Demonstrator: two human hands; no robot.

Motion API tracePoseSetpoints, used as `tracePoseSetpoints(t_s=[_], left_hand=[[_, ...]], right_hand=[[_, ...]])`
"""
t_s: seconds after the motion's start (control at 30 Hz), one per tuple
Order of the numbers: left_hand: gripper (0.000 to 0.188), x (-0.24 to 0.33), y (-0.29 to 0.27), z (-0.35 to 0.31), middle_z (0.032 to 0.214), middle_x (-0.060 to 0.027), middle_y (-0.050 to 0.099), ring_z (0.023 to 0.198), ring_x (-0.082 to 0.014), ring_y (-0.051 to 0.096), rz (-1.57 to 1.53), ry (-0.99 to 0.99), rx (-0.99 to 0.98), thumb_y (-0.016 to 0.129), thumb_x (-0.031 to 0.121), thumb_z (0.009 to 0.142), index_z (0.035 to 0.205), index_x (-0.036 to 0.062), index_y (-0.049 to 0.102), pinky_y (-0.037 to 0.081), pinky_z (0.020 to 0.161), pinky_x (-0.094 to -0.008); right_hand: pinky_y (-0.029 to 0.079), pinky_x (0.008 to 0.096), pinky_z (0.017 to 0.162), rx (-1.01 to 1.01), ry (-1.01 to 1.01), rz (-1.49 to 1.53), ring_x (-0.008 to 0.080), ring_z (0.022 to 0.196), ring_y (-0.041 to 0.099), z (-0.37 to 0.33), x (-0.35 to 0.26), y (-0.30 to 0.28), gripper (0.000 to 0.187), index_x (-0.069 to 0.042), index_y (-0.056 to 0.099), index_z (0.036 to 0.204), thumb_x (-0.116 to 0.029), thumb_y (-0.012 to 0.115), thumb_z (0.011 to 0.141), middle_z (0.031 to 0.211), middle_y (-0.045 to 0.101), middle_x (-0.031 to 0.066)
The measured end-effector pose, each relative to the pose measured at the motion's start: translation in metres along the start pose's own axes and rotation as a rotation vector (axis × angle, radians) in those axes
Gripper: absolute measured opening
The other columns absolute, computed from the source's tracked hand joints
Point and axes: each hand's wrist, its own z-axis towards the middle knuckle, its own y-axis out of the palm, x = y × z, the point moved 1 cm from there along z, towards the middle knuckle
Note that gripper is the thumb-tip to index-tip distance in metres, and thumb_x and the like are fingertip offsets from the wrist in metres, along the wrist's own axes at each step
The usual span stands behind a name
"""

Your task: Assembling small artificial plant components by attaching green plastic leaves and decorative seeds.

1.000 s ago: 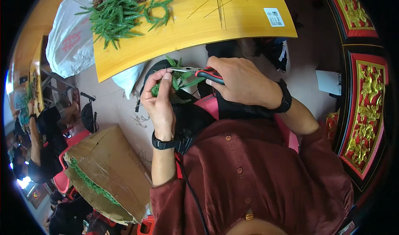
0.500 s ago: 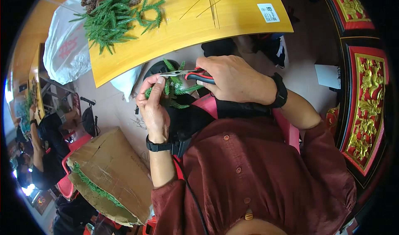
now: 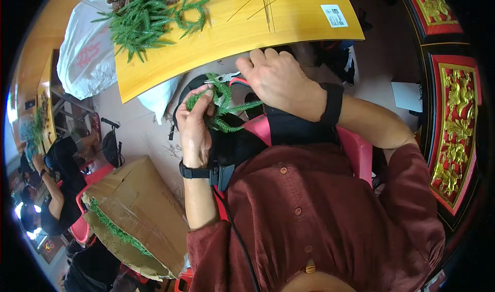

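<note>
green sprig [image 3: 227, 106] pinched in l hand [image 3: 195, 124]; r hand [image 3: 281, 80] closed on snips [image 3: 232, 78], prob.

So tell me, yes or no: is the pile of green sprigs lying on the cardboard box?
No, the pile of green sprigs lies on the yellow board, apart from the cardboard box.

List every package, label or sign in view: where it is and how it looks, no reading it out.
Sticker label: far right of the yellow table, small white rectangle, dark print.
Plastic bag: left of the table, white, red marking.
Cardboard box: lower left on the floor, brown, taped, green sprigs inside.
</note>
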Motion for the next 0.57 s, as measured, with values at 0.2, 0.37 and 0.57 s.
tracePoseSetpoints(t_s=[0.2, 0.37, 0.57], left_hand=[[0.012, 0.002, -0.006, -0.002, 0.070, 0.0033, 0.053, 0.060, -0.0065, 0.042, -0.075, -0.045, 0.058, 0.064, 0.004, 0.085, 0.096, -0.0010, 0.064, 0.032, 0.056, -0.0209], [0.010, -0.001, -0.007, -0.007, 0.071, 0.0036, 0.055, 0.060, -0.0056, 0.043, -0.042, 0.072, 0.086, 0.064, 0.005, 0.085, 0.094, 0.0005, 0.066, 0.033, 0.056, -0.0202], [0.013, -0.001, 0.001, -0.018, 0.083, 0.0016, 0.065, 0.064, -0.0037, 0.049, 0.147, 0.267, 0.088, 0.063, 0.007, 0.088, 0.098, 0.0001, 0.067, 0.036, 0.059, -0.0178]], right_hand=[[0.042, 0.0363, 0.058, 0.113, -0.062, -0.464, 0.0212, 0.071, 0.055, 0.010, -0.024, -0.011, 0.020, -0.009, 0.055, 0.092, -0.022, 0.058, 0.077, 0.078, 0.051, 0.0050], [0.041, 0.0384, 0.059, 0.114, -0.097, -0.231, 0.0222, 0.074, 0.054, 0.005, -0.007, -0.033, 0.021, -0.009, 0.055, 0.093, -0.020, 0.061, 0.076, 0.080, 0.052, 0.0043], [0.041, 0.0448, 0.084, -0.475, 0.286, 0.730, 0.0290, 0.107, 0.055, -0.019, -0.004, -0.050, 0.038, -0.014, 0.055, 0.111, -0.026, 0.070, 0.078, 0.106, 0.061, 0.0029]])
